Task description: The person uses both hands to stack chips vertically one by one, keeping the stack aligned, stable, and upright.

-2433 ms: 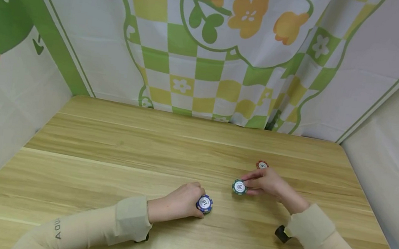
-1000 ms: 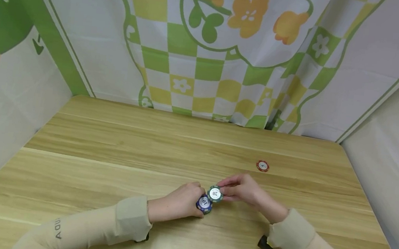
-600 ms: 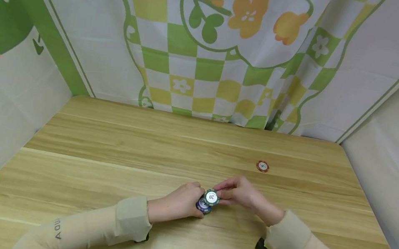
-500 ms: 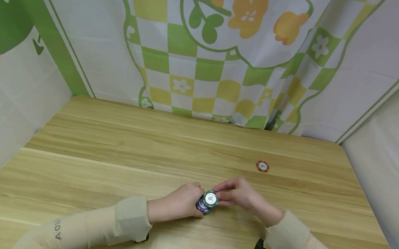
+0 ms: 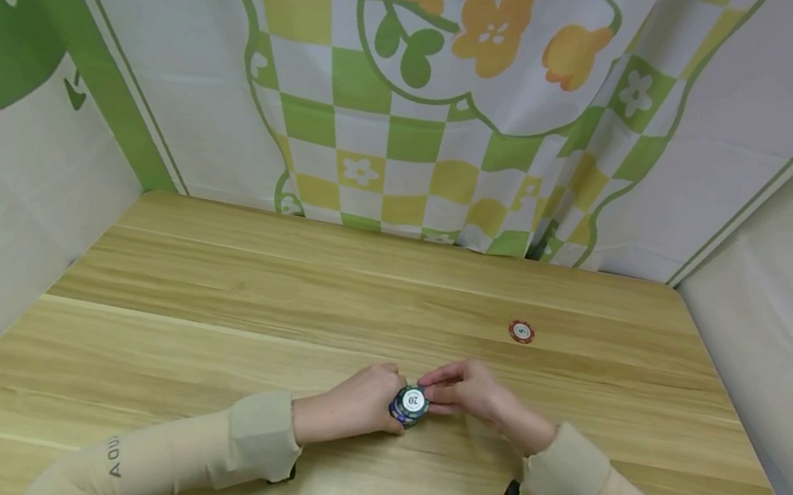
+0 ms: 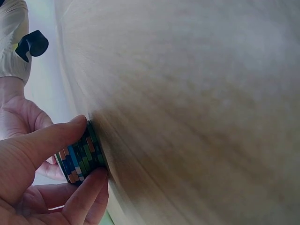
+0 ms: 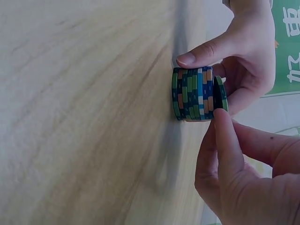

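A short stack of poker chips, with green, blue and tan edges, stands on the wooden table. My left hand grips its sides, thumb across from the fingers. In the left wrist view the stack shows between thumb and fingertips. My right hand pinches a green poker chip marked 20 by its right edge. That chip lies over the top of the stack, covering most of the blue chip there. Seen from the right wrist, the green chip leans slightly, with a dark gap beneath it.
A single red poker chip marked 5 lies flat farther back, to the right of the hands. The wooden table ends at a checkered, flower-printed curtain at the back. White cloth walls flank both sides.
My right hand has carried the green chip from near the red chip leftward and toward me, onto the top of the stack. My left hand has kept its place around the stack.
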{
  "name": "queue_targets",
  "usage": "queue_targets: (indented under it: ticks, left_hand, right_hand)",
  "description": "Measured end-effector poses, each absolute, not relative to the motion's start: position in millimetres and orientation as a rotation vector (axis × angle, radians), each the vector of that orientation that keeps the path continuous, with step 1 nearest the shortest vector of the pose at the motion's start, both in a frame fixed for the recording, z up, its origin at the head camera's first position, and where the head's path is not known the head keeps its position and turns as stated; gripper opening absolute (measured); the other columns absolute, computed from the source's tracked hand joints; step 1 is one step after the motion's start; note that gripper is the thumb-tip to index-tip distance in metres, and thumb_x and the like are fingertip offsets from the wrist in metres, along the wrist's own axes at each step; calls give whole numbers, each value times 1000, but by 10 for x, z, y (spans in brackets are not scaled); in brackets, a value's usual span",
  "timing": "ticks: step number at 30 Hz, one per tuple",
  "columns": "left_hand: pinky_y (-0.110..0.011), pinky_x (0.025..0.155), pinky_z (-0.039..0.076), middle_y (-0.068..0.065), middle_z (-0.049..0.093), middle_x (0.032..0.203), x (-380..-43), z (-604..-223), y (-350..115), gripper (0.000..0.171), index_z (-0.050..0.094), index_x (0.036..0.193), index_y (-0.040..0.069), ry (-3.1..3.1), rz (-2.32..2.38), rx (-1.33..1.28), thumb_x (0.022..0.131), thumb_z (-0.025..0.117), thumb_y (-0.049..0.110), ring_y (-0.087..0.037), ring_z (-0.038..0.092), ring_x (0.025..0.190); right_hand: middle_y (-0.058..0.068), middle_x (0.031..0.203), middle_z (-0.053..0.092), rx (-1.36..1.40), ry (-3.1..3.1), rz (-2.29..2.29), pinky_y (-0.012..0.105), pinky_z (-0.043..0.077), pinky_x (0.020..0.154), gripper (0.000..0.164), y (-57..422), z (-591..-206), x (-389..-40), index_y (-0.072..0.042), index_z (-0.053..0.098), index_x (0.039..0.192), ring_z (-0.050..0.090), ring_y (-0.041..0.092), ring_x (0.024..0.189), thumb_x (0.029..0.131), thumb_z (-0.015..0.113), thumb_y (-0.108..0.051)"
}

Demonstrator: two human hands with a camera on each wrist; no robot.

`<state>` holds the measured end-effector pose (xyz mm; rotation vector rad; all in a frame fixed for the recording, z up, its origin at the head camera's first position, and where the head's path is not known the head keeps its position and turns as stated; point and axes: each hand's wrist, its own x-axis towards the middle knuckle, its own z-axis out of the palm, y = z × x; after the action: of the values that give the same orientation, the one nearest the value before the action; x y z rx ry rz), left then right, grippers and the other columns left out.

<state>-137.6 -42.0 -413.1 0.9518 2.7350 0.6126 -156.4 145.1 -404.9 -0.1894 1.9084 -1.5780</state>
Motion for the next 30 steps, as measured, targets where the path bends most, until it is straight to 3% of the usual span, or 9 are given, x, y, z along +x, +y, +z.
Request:
queue_targets:
  ticks: [30]
  left_hand:
    - [-18, 57, 42, 2, 50, 73, -1377, -4129, -417, 32, 64, 81, 4, 2726, 622, 919, 63, 82, 22, -5, 47, 63]
  right_hand:
    - [13, 87, 65, -172, 2025, -1531, 29, 53, 72, 23, 1367, -4116, -1551, 17, 58, 101, 62, 12, 74, 83, 60, 4]
